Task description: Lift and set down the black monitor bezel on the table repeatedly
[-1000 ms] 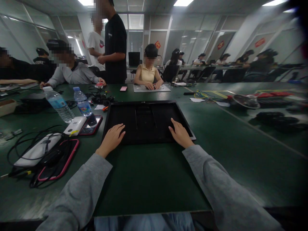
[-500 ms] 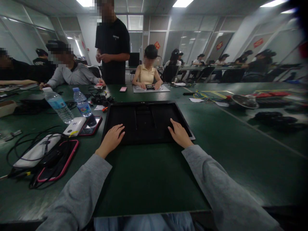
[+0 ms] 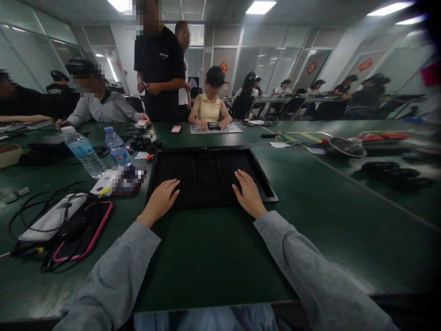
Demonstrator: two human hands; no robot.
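LEFT HAND (image 3: 159, 200) AND RIGHT HAND (image 3: 248, 193) OPEN AT A BLACK, RECTANGULAR, SHALLOW-RIMMED PANEL (image 3: 206, 189)

Well left of the left hand, on the dark green tabletop (image 3: 220, 257), a white, oblong device (image 3: 51, 223) lies under looped black cables (image 3: 25, 207). Right of it, also left of the left hand, is a black, flat, rectangular device with a pink rim (image 3: 103, 220). Beyond these, a clear plastic bottle with a pale blue label (image 3: 82, 151) stands left of the left hand. Nearer that hand lies a smaller white device with rounded ends (image 3: 101, 186); behind it stands a smaller clear plastic bottle with a blue cap (image 3: 117, 149).

The left hand is over the panel's near left corner, palm down, fingers extended and close together, thumb slightly apart. The panel lies between and beyond both hands, its near edge towards the wearer. The right hand is over its near right part, palm down, fingers extended and slightly spread, thumb apart. Neither hand is clamped on anything; fingertip contact with the panel cannot be determined.

Well right of and beyond the right hand lie a round, shiny, silver-coloured object (image 3: 347, 147) and, farther right, a blurred black bundle (image 3: 392, 175).
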